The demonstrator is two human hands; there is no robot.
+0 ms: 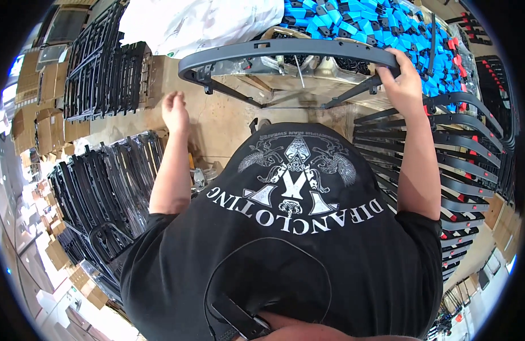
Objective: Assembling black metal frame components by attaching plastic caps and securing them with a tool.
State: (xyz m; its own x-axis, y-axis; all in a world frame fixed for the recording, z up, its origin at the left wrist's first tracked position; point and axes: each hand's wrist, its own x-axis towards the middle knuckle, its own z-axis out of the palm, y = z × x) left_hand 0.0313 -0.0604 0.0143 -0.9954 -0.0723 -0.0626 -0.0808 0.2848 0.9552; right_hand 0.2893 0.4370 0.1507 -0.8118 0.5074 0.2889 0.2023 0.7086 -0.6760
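A black curved frame (308,48) with long legs stands in front of me; its rounded bar spans from left to right and the legs run down toward the floor. My right hand (403,85) is wrapped round the right end of this bar, thumb on the near side. Left of the frame, my left hand (176,113) hangs in the air, apart from it, with loosely curled fingers and nothing visible in them. A thin metal rod (299,71) shows below the middle of the bar.
Many blue plastic parts (359,23) lie in a heap behind the frame, beside a white plastic sheet (200,25). Similar black frames (461,145) are stacked at my right. More black frames (100,187) and a rack of black parts (103,74) stand left, with cardboard boxes (49,79) beyond.
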